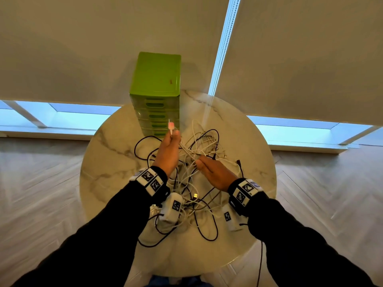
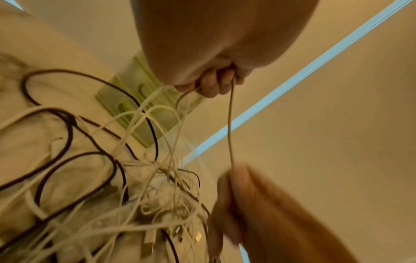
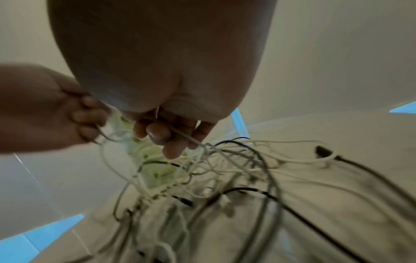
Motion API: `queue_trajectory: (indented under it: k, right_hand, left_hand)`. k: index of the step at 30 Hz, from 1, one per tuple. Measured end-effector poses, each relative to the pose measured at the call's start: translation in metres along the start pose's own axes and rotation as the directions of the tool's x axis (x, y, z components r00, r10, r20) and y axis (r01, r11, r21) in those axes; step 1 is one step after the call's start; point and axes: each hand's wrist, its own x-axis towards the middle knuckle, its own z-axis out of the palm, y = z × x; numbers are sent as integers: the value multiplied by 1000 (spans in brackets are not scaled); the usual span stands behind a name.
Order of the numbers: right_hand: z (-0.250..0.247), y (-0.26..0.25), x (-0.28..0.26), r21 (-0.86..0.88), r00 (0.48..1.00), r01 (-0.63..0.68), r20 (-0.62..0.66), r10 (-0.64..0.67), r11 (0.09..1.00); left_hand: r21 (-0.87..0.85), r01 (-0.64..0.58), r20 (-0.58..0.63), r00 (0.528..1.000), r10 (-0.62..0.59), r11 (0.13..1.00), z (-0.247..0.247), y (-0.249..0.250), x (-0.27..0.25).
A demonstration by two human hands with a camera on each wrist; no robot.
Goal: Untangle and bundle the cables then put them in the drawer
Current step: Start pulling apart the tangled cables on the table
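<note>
A white cable [image 1: 187, 149] is pinched near its pink-tipped plug [image 1: 171, 126] by the curled fingers [image 2: 210, 85] of the left hand [image 1: 169, 151], at frame centre. The same cable is gripped lower down by the right hand [image 1: 215, 172]. Its held span is run down-right between them into the cable tangle [image 1: 196, 183] on the table [image 1: 107, 158]. The green drawer unit [image 1: 156, 90] is located directly above; the left hand is nearer to it.

A loose tangle of white and black cables [image 1: 199, 162] sprawls across the centre of the head view, one white cable [image 1: 182, 145] lifted taut from it, just below a closed green drawer unit [image 1: 156, 90] standing upright at upper centre.
</note>
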Motion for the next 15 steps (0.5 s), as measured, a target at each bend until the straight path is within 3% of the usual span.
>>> queue_trajectory:
  k: [5, 8, 11, 15]
  right_hand:
    - [2, 59, -25, -246, 976, -196, 45, 213, 949]
    - [-3, 68, -26, -358, 958, -249, 46, 284, 900]
    - [-10, 55, -11, -332, 960, -269, -14, 280, 904]
    - [-23, 4, 10, 29, 989, -72, -124, 75, 997]
  left_hand:
    - [-138, -76, -247, 968, 40, 988, -38, 22, 10]
    - [-158, -123, -291, 954, 73, 980, -55, 34, 11]
    - [-36, -231, -187, 957, 221, 972, -55, 29, 1]
    - [153, -321, 121, 945, 304, 935, -34, 10, -18]
